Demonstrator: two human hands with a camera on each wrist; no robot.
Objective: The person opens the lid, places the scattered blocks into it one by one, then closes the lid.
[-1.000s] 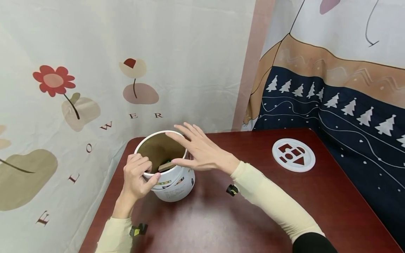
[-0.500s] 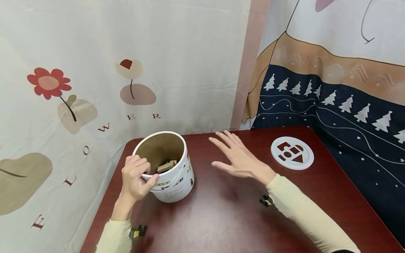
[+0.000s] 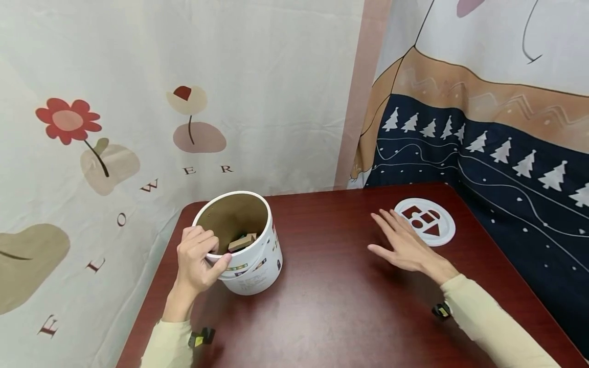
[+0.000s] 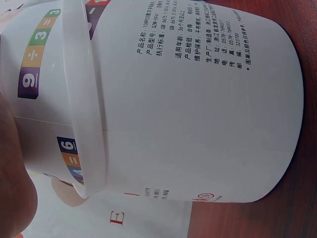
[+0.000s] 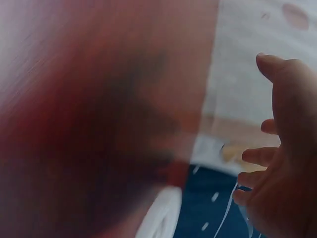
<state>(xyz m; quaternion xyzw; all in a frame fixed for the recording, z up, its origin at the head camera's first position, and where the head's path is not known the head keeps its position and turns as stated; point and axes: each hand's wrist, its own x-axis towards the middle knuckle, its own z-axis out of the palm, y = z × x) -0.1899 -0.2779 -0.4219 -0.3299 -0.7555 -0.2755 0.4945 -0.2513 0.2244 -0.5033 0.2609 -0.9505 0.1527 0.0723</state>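
Observation:
A white bucket [image 3: 253, 278] with printed number stickers stands at the left of the table. Its mouth is uncovered, and wooden blocks [image 3: 241, 242] lie inside; how many is hidden by the wall. My left hand [image 3: 198, 258] grips the near-left rim, fingers curled over the inside and thumb outside. The bucket's side and white handle [image 4: 91, 109] fill the left wrist view. My right hand [image 3: 405, 245] holds nothing, its fingers extended, just left of a round white lid [image 3: 444, 235] with shape cutouts. In the right wrist view the lid's edge [image 5: 161, 215] shows at the bottom, blurred.
The dark red table [image 3: 322, 306] stretches between the bucket and the lid. A pale printed curtain [image 3: 276, 102] hangs behind its back edge, and a navy one with trees [image 3: 515, 174] borders the right side.
My right hand has moved from the bucket's mouth across the table to the right, close beside the lid. My left hand keeps its hold on the rim.

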